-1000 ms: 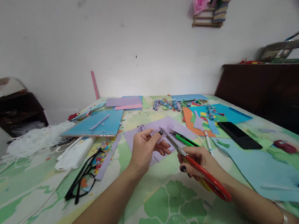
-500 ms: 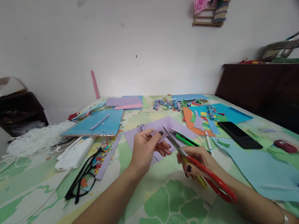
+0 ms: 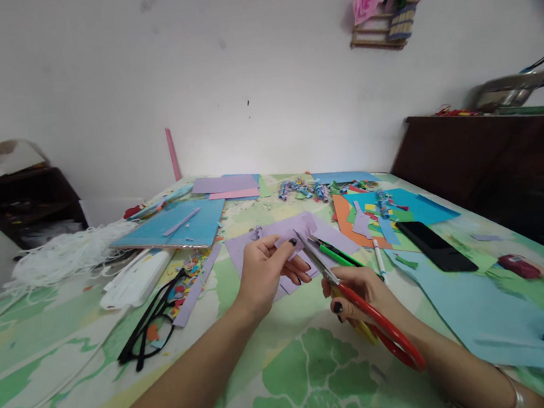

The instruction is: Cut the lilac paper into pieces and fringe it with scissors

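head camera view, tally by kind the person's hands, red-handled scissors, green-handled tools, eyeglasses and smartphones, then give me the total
Left hand and right hand: 2
Red-handled scissors: 1 pair
Green-handled tool: 1
Black-framed eyeglasses: 1 pair
Black smartphone: 1
Total, counting each pair as one: 6

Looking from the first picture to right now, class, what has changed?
The red handle of the scissors has swung slightly right and down, the right hand shifting its thumb slightly right. Nothing was taken up or let go. The left hand stayed put, pinching lilac paper; the phone and glasses lie as before.
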A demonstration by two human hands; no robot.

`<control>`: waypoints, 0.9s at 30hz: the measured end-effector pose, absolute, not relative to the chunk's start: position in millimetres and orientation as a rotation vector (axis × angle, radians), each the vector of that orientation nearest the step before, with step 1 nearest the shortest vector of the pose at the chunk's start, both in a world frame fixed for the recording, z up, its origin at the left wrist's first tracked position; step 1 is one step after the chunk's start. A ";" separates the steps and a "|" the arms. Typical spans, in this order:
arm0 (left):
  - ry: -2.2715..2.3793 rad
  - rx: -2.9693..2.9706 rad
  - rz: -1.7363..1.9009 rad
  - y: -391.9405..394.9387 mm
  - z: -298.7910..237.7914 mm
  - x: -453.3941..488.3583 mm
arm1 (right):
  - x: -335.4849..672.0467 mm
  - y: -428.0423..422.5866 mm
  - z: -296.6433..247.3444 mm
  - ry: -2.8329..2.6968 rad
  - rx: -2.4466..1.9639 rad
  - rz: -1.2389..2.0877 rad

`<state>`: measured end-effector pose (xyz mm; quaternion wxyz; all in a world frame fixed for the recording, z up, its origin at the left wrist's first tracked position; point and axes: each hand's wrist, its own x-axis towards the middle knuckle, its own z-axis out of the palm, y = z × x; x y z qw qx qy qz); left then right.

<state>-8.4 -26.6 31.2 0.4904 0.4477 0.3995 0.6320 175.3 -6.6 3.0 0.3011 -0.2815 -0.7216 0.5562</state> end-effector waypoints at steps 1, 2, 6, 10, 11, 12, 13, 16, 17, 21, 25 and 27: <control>0.969 1.085 1.535 -26.5 31.0 -8.4 | 175.2 -6.6 2.9 -1.917 -0.758 1.475; 0.968 1.082 1.535 -26.4 30.9 -8.5 | 175.2 -6.6 2.6 -1.917 -0.773 1.470; 0.963 1.076 1.539 -25.8 30.9 -8.6 | 175.5 -6.1 1.1 -1.896 -0.835 1.468; 0.964 1.073 1.538 -25.2 30.8 -8.6 | 175.8 -4.3 -1.5 -1.876 -0.825 1.485; 0.964 1.073 1.537 -25.2 30.6 -8.5 | 175.8 -3.8 -2.0 -1.876 -0.818 1.486; 0.963 1.072 1.536 -25.2 30.5 -8.5 | 175.7 -3.4 -2.4 -1.878 -0.813 1.487; 0.962 1.073 1.536 -25.3 30.4 -8.6 | 175.7 -3.1 -2.7 -1.879 -0.811 1.488; 0.970 1.076 1.538 -25.5 30.5 -8.8 | 175.5 -3.0 -3.0 -1.882 -0.811 1.478; 0.974 1.076 1.540 -25.5 30.5 -8.9 | 175.6 -3.1 -2.9 -1.879 -0.810 1.478; 0.983 1.079 1.536 -25.3 30.8 -9.1 | 176.0 -3.9 -2.1 -1.873 -0.815 1.481; 0.970 1.083 1.537 -25.4 31.2 -8.8 | 176.1 -4.4 -0.2 -1.883 -0.833 1.473; 0.963 1.082 1.538 -25.5 31.2 -8.7 | 175.7 -4.8 0.7 -1.886 -0.837 1.467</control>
